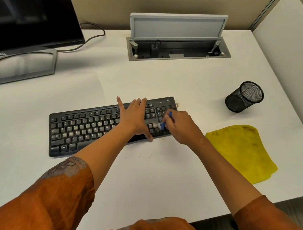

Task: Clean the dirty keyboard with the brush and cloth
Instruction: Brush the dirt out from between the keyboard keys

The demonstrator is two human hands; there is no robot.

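A black keyboard (85, 129) lies across the middle of the white desk (153, 180), its keys dusty. My left hand (134, 116) lies flat on the right part of the keyboard with fingers spread. My right hand (180, 125) grips a small blue brush (164, 122) at the keyboard's right end, its white bristles down on the keys near the arrow keys. A yellow cloth (242, 152) lies crumpled on the desk to the right, untouched. Brown crumbs (177, 104) sit by the keyboard's top right corner and along its front edge.
A black mesh pen cup (244, 96) lies tipped on its side at the right. A monitor on a grey stand (20, 66) fills the back left, with a cable behind it. An open grey cable box (176, 37) is set into the desk's back. A partition rises at the right.
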